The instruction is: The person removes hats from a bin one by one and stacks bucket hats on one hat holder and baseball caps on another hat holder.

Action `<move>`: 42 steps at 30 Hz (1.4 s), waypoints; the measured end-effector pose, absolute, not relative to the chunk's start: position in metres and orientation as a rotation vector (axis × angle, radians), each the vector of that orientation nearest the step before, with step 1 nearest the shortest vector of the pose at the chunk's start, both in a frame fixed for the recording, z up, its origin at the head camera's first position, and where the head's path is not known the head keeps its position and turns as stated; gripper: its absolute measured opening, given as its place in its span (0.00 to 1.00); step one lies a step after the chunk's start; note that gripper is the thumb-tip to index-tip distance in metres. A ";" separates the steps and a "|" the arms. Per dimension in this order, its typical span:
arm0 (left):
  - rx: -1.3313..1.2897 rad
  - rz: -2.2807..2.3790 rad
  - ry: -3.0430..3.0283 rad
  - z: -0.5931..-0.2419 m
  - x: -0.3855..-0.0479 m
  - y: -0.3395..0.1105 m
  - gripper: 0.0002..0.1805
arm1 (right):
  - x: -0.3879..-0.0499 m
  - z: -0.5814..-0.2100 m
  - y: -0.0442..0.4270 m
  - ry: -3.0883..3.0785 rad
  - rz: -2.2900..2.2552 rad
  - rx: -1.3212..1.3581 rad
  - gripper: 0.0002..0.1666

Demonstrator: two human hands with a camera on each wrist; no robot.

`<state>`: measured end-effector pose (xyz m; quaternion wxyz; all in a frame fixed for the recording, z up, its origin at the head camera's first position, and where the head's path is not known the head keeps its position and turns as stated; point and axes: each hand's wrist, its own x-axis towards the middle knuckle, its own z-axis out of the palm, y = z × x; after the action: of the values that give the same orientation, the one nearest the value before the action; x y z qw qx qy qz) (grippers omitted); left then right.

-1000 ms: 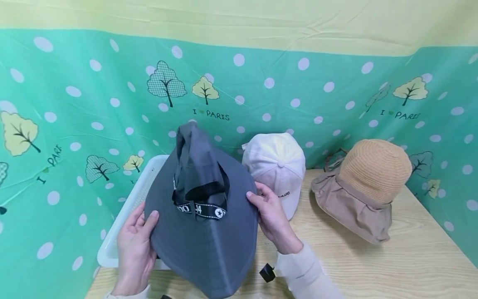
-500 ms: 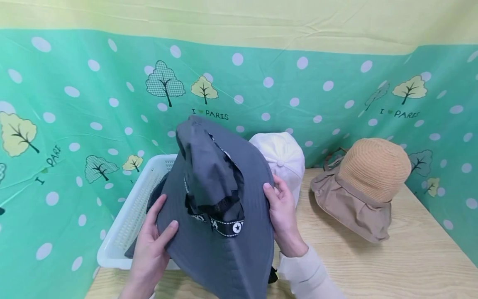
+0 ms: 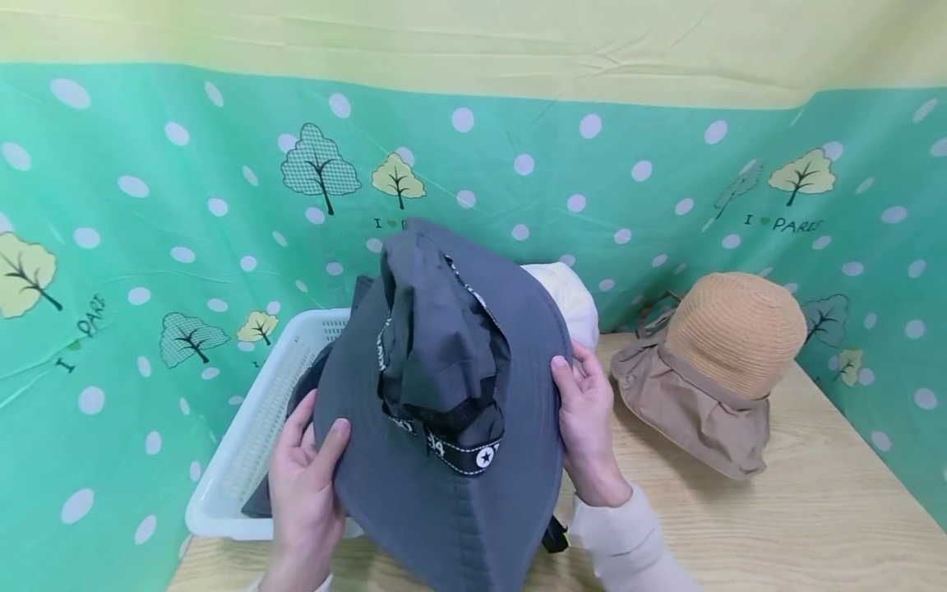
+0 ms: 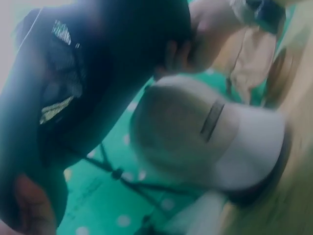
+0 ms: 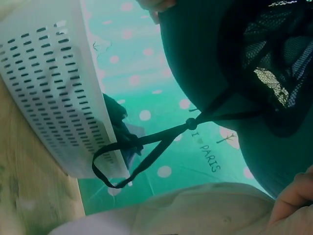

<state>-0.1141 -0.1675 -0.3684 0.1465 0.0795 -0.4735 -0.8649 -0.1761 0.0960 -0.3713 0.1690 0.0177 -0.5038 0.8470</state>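
- The dark grey, wide-brimmed cloth hat [image 3: 447,362], with a black band of white lettering and a star, is held up above the table's near left part, crown upward and partly collapsed.
- The left hand [image 3: 307,485] pinches the brim's left side, thumb on top and fingers underneath, parted only by the cloth.
- The right hand [image 3: 588,423] pinches the opposite side likewise; gripping both sides probably keeps the floppy brim spread and level.
- A thin black chin cord [image 5: 191,123] hangs free beneath the hat.
- Left of and partly behind the hat, the pale, perforated plastic basket [image 3: 237,526] stands by the table's left edge, perhaps to hold headwear; dark cloth [image 3: 259,500] lies inside.
- The white cap with a curved peak [image 3: 565,296] sits near the table's far edge, partly hidden by the hat.
- The tan woven hat with a brown cloth brim [image 3: 732,345] rests by the table's [image 3: 829,493] far right corner, apart from the cap, seemingly set aside.
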 end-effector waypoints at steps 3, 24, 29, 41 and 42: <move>0.220 -2.501 -1.283 -0.371 -0.114 -0.157 0.28 | -0.176 -0.372 0.100 -1.421 2.392 0.001 0.15; -0.217 -2.477 -1.587 -0.379 -0.128 -0.094 0.33 | -0.168 -0.373 0.156 -1.394 2.269 -0.156 0.12; -0.277 -2.487 -1.574 -0.381 -0.133 -0.080 0.33 | -0.161 -0.374 0.178 -1.417 2.229 -0.212 0.11; -0.341 -2.507 -1.640 -0.376 -0.146 -0.050 0.33 | -0.141 -0.368 0.229 -1.451 2.155 -0.276 0.11; -0.344 -2.510 -1.657 -0.374 -0.146 -0.046 0.33 | -0.139 -0.368 0.235 -1.471 2.140 -0.295 0.11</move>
<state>-0.1462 -0.0460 -0.3740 0.0568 -0.1136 -0.5465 -0.8278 -0.1389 0.2347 -0.3676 0.2610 -0.1090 -0.5435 0.7903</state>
